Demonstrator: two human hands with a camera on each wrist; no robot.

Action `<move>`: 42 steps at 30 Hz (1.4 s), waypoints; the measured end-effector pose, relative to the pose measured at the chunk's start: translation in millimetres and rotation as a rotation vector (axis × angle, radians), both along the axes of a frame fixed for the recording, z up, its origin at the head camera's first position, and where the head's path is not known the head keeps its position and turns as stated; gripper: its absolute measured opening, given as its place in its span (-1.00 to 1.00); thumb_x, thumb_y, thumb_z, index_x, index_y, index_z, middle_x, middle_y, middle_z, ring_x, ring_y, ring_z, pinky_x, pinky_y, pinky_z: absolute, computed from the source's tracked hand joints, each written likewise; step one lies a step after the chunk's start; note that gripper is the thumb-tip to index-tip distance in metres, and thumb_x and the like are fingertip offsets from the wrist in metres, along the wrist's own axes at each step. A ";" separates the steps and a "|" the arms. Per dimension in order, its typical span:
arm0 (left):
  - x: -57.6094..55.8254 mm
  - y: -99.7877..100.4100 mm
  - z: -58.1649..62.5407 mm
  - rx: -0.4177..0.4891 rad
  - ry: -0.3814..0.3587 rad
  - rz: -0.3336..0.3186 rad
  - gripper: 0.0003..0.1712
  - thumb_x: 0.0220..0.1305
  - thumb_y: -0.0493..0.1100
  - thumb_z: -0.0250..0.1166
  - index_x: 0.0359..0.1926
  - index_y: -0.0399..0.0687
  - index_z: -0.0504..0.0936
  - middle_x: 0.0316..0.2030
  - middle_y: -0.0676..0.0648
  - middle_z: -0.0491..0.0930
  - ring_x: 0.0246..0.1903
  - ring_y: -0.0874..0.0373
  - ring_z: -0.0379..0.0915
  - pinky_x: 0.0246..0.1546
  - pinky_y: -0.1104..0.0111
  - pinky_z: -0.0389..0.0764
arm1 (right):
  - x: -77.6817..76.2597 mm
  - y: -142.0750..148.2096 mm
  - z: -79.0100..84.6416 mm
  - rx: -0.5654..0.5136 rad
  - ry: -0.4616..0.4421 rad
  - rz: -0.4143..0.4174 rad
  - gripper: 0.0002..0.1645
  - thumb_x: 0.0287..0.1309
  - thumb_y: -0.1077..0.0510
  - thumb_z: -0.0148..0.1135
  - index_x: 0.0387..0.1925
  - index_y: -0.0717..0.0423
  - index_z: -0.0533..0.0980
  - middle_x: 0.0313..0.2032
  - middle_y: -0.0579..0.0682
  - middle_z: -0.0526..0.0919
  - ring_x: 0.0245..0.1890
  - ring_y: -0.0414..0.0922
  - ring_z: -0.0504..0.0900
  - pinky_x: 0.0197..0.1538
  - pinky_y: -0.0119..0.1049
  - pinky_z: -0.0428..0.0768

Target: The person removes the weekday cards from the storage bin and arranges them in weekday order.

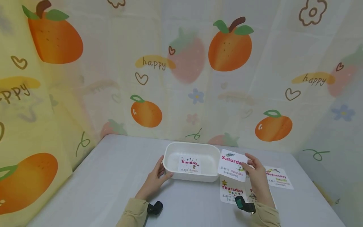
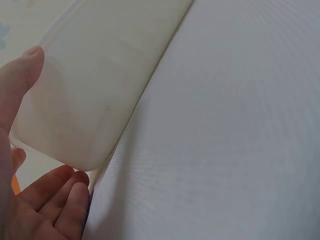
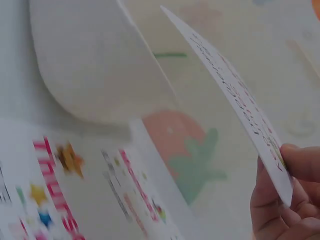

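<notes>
A white plastic bin [image 1: 195, 178] stands on the table with a "Sunday" word card [image 1: 189, 165] inside it. My left hand [image 1: 155, 177] grips the bin's left end, with the thumb [image 2: 31, 70] on its front wall and the other fingers round the corner. Between thumb and fingers, my right hand [image 1: 257, 177] pinches the right edge of a "Saturday" card [image 1: 231, 164], raised and tilted beside the bin's right end. Beneath it lies a "Thursday" card [image 1: 229, 193]. A card starting with "F" [image 1: 251, 196] is mostly hidden by the right hand and wrist.
A "Wednesday" card [image 1: 279, 178] lies on the table to the right of the right hand. The pale tabletop [image 1: 113, 164] ends at a fruit-printed curtain [image 1: 181, 94] just behind the bin. Each wrist wears a small black device.
</notes>
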State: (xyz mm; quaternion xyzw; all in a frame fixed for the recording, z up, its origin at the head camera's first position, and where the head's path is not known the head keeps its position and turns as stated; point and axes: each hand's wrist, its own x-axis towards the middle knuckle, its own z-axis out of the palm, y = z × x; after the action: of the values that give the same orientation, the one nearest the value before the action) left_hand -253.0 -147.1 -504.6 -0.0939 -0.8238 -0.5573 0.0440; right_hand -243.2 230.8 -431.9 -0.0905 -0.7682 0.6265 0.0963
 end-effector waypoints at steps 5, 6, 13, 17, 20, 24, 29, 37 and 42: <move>0.2 -0.5 1.4 0.002 0.000 -0.005 0.08 0.04 0.19 0.35 0.45 0.13 -0.07 0.21 -0.25 0.31 0.16 -0.10 0.29 0.17 0.15 0.34 | 12.3 30.7 -1.9 0.055 -0.054 -0.079 -0.33 0.29 0.02 0.07 0.37 -0.03 0.14 0.02 0.10 0.29 -0.21 -0.08 0.49 -0.31 -0.42 0.61; 0.4 -0.4 1.7 0.002 0.004 -0.006 0.07 0.05 0.18 0.35 0.45 0.12 -0.07 0.21 -0.26 0.31 0.16 -0.11 0.29 0.17 0.14 0.34 | 14.9 36.4 -2.7 0.070 -0.062 -0.089 -0.32 0.29 0.01 0.07 0.38 -0.02 0.13 0.03 0.11 0.29 -0.22 -0.08 0.49 -0.33 -0.40 0.61; 2.5 0.6 2.9 -0.008 0.005 0.002 0.07 0.04 0.19 0.35 0.45 0.12 -0.06 0.20 -0.24 0.33 0.16 -0.09 0.29 0.18 0.17 0.33 | 27.1 75.2 -13.2 0.175 -0.125 -0.181 -0.34 0.29 0.11 0.06 0.37 0.09 0.13 -0.02 0.13 0.27 -0.19 -0.07 0.40 -0.41 -0.51 0.50; 3.2 1.3 3.6 -0.013 -0.005 0.009 0.07 0.04 0.19 0.35 0.45 0.13 -0.06 0.20 -0.24 0.33 0.16 -0.09 0.29 0.18 0.16 0.34 | 31.0 99.4 -22.7 0.183 -0.189 -0.239 -0.33 0.29 0.17 0.04 0.38 0.10 0.11 0.07 0.18 0.23 -0.06 0.00 0.26 -0.38 -0.59 0.36; 3.6 1.8 4.3 -0.019 -0.005 0.017 0.07 0.05 0.19 0.35 0.45 0.14 -0.06 0.19 -0.23 0.33 0.16 -0.09 0.30 0.18 0.15 0.34 | 32.3 116.9 -31.9 0.177 -0.239 -0.283 -0.33 0.28 0.16 0.05 0.38 0.08 0.11 0.13 0.19 0.20 -0.02 0.03 0.20 -0.29 -0.55 0.34; 3.5 1.9 4.2 -0.015 -0.006 0.016 0.06 0.05 0.19 0.35 0.45 0.15 -0.06 0.18 -0.23 0.34 0.16 -0.09 0.30 0.18 0.15 0.33 | 30.8 134.9 -42.6 0.153 -0.288 -0.324 -0.31 0.27 0.18 0.06 0.39 0.09 0.10 0.15 0.22 0.20 0.02 0.07 0.21 -0.06 -0.30 0.40; 2.8 2.3 1.7 -0.017 -0.012 0.014 0.07 0.04 0.21 0.34 0.45 0.16 -0.06 0.18 -0.23 0.34 0.16 -0.10 0.29 0.18 0.13 0.33 | 30.6 149.1 -49.5 0.135 -0.351 -0.357 -0.33 0.29 0.24 0.00 0.39 0.11 0.06 0.20 0.30 0.17 0.03 0.12 0.22 -0.07 -0.16 0.41; 2.8 3.2 -0.5 -0.008 -0.001 0.010 0.05 0.05 0.20 0.34 0.45 0.19 -0.06 0.18 -0.23 0.33 0.16 -0.11 0.28 0.18 0.12 0.33 | 38.5 163.6 -53.5 0.132 -0.435 -0.391 -0.35 0.36 0.23 -0.08 0.41 0.10 -0.01 0.27 0.33 0.05 0.07 0.17 0.17 -0.10 -0.12 0.40; 3.5 3.5 0.6 -0.008 0.004 0.010 0.07 0.04 0.20 0.34 0.45 0.14 -0.06 0.18 -0.23 0.34 0.16 -0.10 0.28 0.18 0.14 0.33 | 45.9 177.4 -53.8 0.126 -0.469 -0.364 -0.34 0.39 0.17 -0.13 0.41 0.08 -0.10 0.37 0.31 -0.11 0.24 0.19 0.08 0.19 0.06 0.26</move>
State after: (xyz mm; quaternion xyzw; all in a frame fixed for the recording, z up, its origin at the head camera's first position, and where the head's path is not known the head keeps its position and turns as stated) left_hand -249.6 -143.6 -504.0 -0.0910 -0.8264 -0.5535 0.0483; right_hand -197.3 408.2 -485.7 -0.3629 -0.7778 0.5122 0.0325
